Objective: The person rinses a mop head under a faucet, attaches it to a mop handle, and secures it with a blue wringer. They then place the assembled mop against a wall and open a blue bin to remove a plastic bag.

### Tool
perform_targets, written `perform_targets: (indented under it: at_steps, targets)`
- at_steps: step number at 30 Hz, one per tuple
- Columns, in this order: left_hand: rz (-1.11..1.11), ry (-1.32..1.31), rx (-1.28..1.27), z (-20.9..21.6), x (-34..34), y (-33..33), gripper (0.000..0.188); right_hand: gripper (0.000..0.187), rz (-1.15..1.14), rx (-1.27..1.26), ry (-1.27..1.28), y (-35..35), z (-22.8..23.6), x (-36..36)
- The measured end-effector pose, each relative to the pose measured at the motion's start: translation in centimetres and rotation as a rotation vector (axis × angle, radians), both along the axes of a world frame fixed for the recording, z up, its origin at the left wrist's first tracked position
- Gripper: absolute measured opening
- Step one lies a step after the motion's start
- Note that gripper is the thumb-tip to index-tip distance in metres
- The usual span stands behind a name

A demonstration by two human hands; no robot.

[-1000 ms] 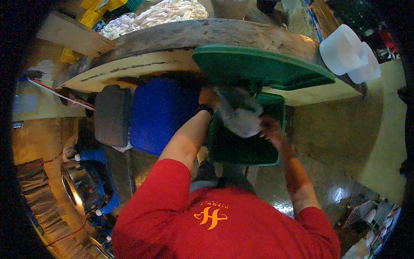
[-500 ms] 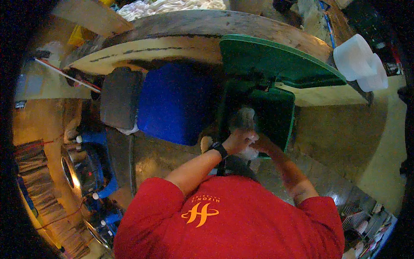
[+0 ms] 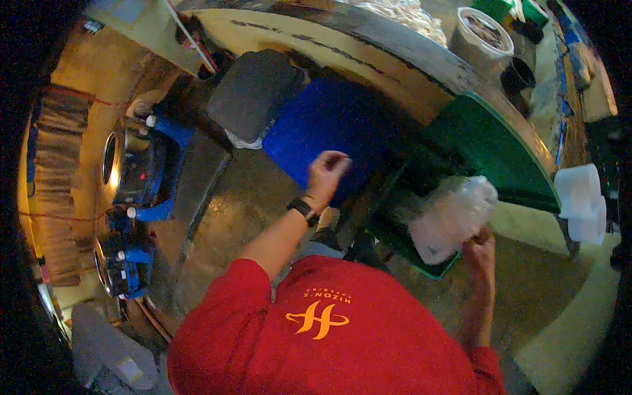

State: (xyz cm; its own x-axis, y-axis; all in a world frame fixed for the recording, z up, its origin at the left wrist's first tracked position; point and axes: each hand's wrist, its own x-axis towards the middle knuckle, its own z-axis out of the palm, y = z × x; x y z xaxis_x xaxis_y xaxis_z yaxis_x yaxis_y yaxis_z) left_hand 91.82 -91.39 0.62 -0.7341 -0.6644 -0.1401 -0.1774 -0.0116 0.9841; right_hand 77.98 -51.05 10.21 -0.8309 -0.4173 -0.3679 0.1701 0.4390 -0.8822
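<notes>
A clear, crumpled plastic bag (image 3: pixel 454 214) hangs over the open green bin (image 3: pixel 431 270). My right hand (image 3: pixel 482 250) is closed on the bag's edge at its right side. The bag looks puffed out and slightly blurred, and it hides much of the bin's inside. My left hand (image 3: pixel 327 174), with a black watch at the wrist, is over the blue bin lid (image 3: pixel 316 125). Its fingers are curled in, and nothing shows in them. The bin's green lid (image 3: pixel 497 148) is tipped back against the counter.
A grey bin lid (image 3: pixel 257 92) is left of the blue one. A long curved counter (image 3: pixel 434 59) runs behind the bins, bearing pale cloth (image 3: pixel 401 16) and a white bucket (image 3: pixel 486 29). White round containers (image 3: pixel 579 201) stand at its right end. Blue-framed machines (image 3: pixel 148 171) are at left.
My hands have moved apart. The left has gone left to the blue lid, while the right has carried the plastic bag up and to the right. The view has turned.
</notes>
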Motion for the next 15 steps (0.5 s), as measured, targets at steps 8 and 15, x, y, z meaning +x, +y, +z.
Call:
perform_targets:
  at_steps: [8,15]
  targets:
    - [0.669,-0.472,-0.202,-6.9,9.0,-22.6,0.043,0.027,-0.008,-0.101,0.198,-0.5,16.1,-2.4]
    - [0.540,-0.092,0.186,-16.7,14.6,-38.4,0.070,0.024,-0.051,-0.058,0.568,-16.4,35.0,2.1]
